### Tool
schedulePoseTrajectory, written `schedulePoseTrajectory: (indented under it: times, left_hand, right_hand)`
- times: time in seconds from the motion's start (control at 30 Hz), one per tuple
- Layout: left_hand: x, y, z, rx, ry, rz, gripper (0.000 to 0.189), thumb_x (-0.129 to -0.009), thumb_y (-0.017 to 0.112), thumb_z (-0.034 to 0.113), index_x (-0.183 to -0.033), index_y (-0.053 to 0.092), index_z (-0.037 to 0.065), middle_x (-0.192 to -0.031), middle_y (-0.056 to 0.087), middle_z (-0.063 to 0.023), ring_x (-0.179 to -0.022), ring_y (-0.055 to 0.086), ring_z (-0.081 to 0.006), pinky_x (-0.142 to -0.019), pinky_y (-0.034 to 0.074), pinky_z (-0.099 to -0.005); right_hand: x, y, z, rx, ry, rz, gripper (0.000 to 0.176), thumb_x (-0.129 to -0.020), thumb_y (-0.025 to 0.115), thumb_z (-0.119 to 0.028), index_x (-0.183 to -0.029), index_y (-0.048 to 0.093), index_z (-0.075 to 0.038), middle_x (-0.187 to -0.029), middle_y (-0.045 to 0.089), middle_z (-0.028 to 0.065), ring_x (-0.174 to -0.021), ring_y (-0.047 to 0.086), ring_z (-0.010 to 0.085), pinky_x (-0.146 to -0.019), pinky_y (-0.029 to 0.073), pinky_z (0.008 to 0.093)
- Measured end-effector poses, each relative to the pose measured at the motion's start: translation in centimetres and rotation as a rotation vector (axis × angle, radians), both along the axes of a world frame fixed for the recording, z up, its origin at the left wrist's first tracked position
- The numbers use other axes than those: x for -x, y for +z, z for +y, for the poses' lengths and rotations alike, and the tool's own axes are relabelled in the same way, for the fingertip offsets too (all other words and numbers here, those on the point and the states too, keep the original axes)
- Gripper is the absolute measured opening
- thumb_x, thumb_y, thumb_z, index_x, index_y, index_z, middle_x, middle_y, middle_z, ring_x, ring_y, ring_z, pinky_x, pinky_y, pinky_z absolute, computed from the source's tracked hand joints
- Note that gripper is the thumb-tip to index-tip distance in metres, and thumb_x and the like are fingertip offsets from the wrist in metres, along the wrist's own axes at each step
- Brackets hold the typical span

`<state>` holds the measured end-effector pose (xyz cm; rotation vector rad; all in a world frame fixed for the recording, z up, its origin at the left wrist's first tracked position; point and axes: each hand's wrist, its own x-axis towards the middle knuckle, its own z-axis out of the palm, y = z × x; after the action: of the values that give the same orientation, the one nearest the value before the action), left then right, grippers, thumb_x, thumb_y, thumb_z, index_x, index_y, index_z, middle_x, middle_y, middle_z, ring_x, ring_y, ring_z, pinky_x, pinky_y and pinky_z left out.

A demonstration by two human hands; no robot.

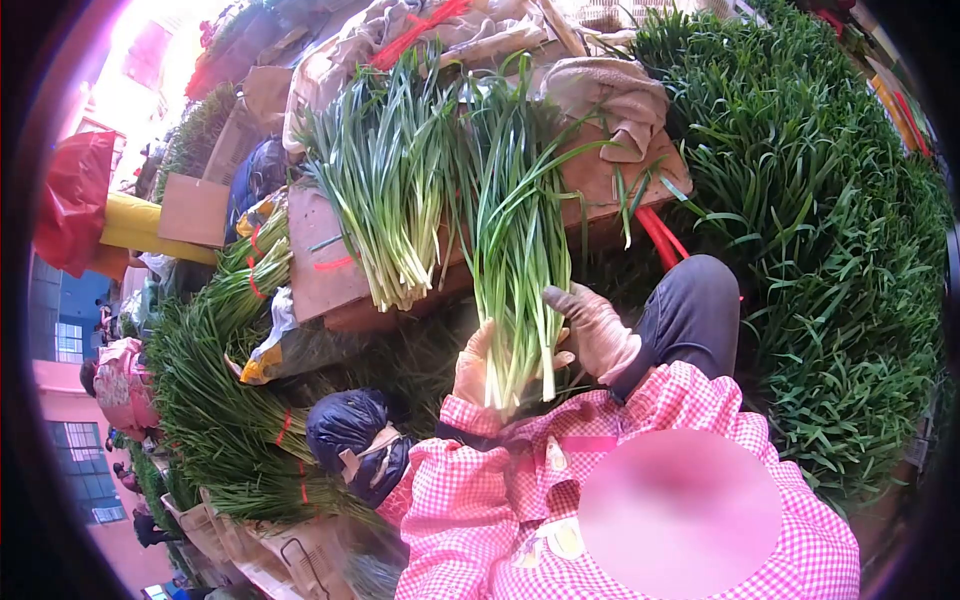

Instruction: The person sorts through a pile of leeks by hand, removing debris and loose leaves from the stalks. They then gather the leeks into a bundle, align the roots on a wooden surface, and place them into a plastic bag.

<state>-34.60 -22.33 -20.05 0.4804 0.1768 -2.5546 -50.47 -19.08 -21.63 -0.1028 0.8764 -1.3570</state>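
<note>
A loose bunch of garlic chives (518, 250) lies with its leafy tops on a brown board (630, 185) and its pale stem ends towards my body. My left hand (474, 372), gloved, cups the stem ends from the left side, its fingers partly hidden behind them. From the right, my right hand (600, 335), in a dirty pale glove, grips the same stems, thumb on top and fingertips underneath. A second bunch of garlic chives (385, 190) rests on the board just left of the held one, untouched.
A large heap of green leaves (810, 220) fills the right side. Bundles with red ties (265, 430) pile up at the left. A beige cloth (610, 95) lies on the board, and red strips (660, 238) hang near my knee (695, 310).
</note>
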Motion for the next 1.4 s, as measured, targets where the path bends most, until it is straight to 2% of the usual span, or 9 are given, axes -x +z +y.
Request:
schedulePoseTrajectory:
  times: [0.2, 0.43, 0.67, 0.8, 0.93, 1.07, 1.17, 1.27, 1.4]
  left_hand:
    - [0.5, 1.4, 0.7, 0.257, -0.076, -0.338, 0.052, -0.077, 0.067, 0.011, -0.124, 0.046, 0.002, -0.112, 0.058, -0.0148, -0.101, 0.06, -0.0267, -0.093, 0.047, -0.0519]
    - [-0.7, -3.6, 0.0, 0.132, -0.027, -0.038, 0.066, -0.071, 0.059, 0.011, -0.133, 0.037, 0.001, -0.123, 0.051, -0.0218, -0.118, 0.046, -0.039, -0.102, 0.028, -0.0623]
    - [0.1, -3.5, 0.3, 0.069, 0.027, 0.107, 0.058, -0.076, 0.06, 0.022, -0.129, 0.044, 0.006, -0.12, 0.053, -0.0178, -0.116, 0.046, -0.036, -0.098, 0.031, -0.0617]
    - [-0.5, -4.4, 0.2, -0.001, -0.015, 0.156, 0.048, -0.078, 0.058, 0.024, -0.12, 0.051, 0.002, -0.119, 0.055, -0.018, -0.113, 0.05, -0.0344, -0.094, 0.039, -0.0578]
    - [-1.0, -5.7, -0.1, -0.134, -0.048, 0.284, 0.054, -0.079, 0.056, 0.024, -0.126, 0.046, 0.0, -0.127, 0.048, -0.0234, -0.116, 0.047, -0.0372, -0.1, 0.033, -0.0595]
    - [0.1, -1.8, -0.3, -0.033, -0.046, 0.14, 0.063, -0.078, 0.055, 0.024, -0.133, 0.038, -0.001, -0.138, 0.034, -0.0283, -0.127, 0.035, -0.0408, -0.106, 0.025, -0.0565]
    - [0.2, -1.6, -0.3, 0.009, -0.001, 0.192, 0.06, -0.078, 0.055, 0.022, -0.131, 0.04, -0.002, -0.137, 0.036, -0.0272, -0.127, 0.035, -0.0406, -0.107, 0.024, -0.0557]
    - [-0.1, -1.9, -0.5, -0.05, -0.008, 0.252, 0.05, -0.08, 0.055, 0.021, -0.124, 0.047, -0.003, -0.125, 0.051, -0.0231, -0.12, 0.045, -0.0379, -0.105, 0.028, -0.0542]
    - [-0.1, -2.8, -0.1, 0.038, -0.052, 0.119, 0.045, -0.083, 0.059, 0.023, -0.12, 0.05, 0.0, -0.113, 0.058, -0.0195, -0.103, 0.059, -0.0325, -0.09, 0.047, -0.0529]
  right_hand:
    - [-0.1, 1.4, 0.3, -0.003, 0.167, 0.303, 0.049, -0.077, 0.067, -0.005, -0.122, 0.049, -0.01, -0.097, 0.062, 0.0023, -0.086, 0.06, 0.0162, -0.069, 0.052, 0.035]
    - [0.6, 0.7, 0.5, 0.214, 0.022, 0.213, 0.051, -0.08, 0.064, -0.006, -0.128, 0.045, -0.002, -0.105, 0.061, 0.006, -0.091, 0.058, 0.0137, -0.082, 0.047, 0.0276]
    - [0.3, 1.8, 0.9, 0.185, -0.102, 1.71, 0.068, -0.075, 0.069, -0.037, -0.134, 0.043, -0.013, -0.125, 0.051, 0.0173, -0.117, 0.047, 0.0336, -0.099, 0.035, 0.041]
    - [0.1, 3.1, 0.9, 0.43, 0.112, 2.037, 0.037, -0.078, 0.064, -0.036, -0.107, 0.062, -0.014, -0.12, 0.053, 0.0084, -0.111, 0.049, 0.03, -0.095, 0.035, 0.041]
    - [-1.2, 6.6, 0.6, 0.24, 0.479, 1.872, 0.019, -0.073, 0.067, -0.029, -0.082, 0.068, -0.013, -0.087, 0.062, 0.0055, -0.098, 0.053, 0.0246, -0.088, 0.038, 0.0403]
    - [-0.5, 11.4, 3.5, 0.938, 0.523, 0.615, 0.011, -0.076, 0.069, -0.012, -0.077, 0.066, -0.001, -0.08, 0.063, 0.0114, -0.084, 0.06, 0.0253, -0.081, 0.045, 0.0384]
    - [2.5, 10.9, 3.7, 0.652, 0.524, 0.387, 0.013, -0.077, 0.069, -0.006, -0.087, 0.065, 0.001, -0.09, 0.063, 0.009, -0.084, 0.06, 0.0191, -0.078, 0.048, 0.0322]
    - [2.5, 11.6, 3.2, 0.384, 0.575, 0.619, 0.012, -0.077, 0.068, -0.01, -0.085, 0.065, -0.002, -0.089, 0.062, 0.0093, -0.082, 0.061, 0.0217, -0.077, 0.048, 0.0327]
    - [0.9, 9.6, 1.6, 0.424, 0.541, 1.638, 0.023, -0.077, 0.066, -0.016, -0.097, 0.062, -0.006, -0.091, 0.062, 0.0126, -0.087, 0.06, 0.0289, -0.077, 0.047, 0.0369]
